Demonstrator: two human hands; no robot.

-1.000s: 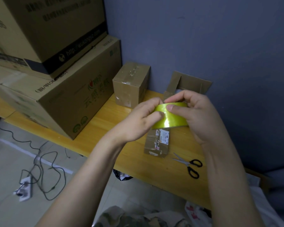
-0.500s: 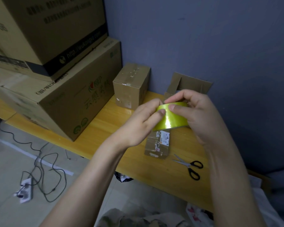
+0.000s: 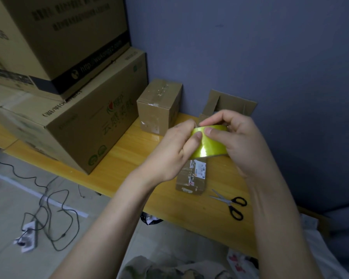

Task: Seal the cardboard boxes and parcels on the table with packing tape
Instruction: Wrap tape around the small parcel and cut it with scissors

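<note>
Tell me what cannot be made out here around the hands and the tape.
1. Head view: loose end of the tape roll, covered by the left hand and right hand.
2. Head view: far end of the small parcel, behind the roll; label print too small.
3. Head view: the open box by the wall, mostly behind the right hand.

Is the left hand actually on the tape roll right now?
Touching. In the head view the left hand presses a fingertip on the shiny face of the tape roll, which the right hand grips.
</note>
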